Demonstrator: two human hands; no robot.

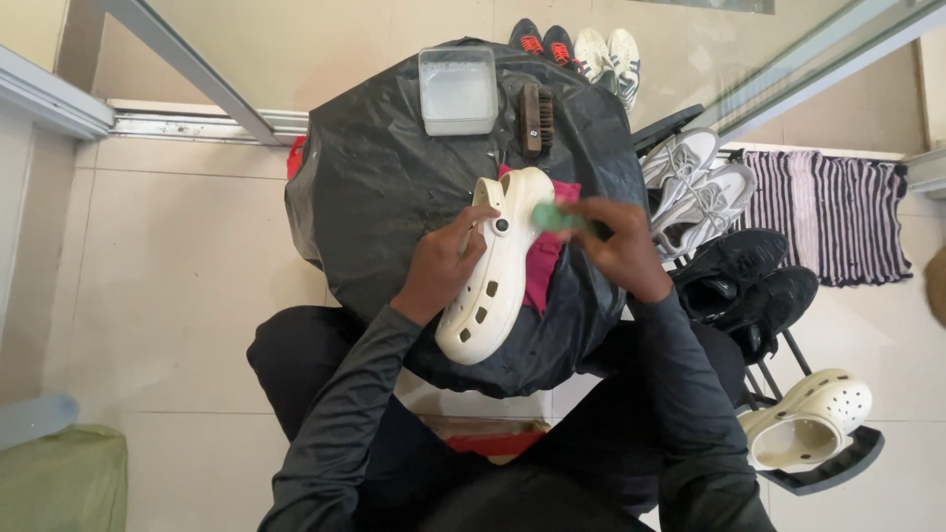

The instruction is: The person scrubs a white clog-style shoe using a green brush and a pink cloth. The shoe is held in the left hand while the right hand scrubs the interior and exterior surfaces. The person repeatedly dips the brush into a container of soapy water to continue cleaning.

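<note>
right now the left hand (445,261) clamps the cream clog (498,266) on its side, over a pink cloth (542,271) on the black-covered table (394,177). the right hand (616,246) pinches a green sponge (554,218) against the clog's heel end. best scrub in short strokes, bracing the clog firmly so it cannot roll.

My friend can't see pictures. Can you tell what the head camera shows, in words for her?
A seated person's left hand holds a cream clog on a black plastic-covered table, while the right hand presses a green sponge against it. A brush, a tub and shoes lie nearby.
</note>
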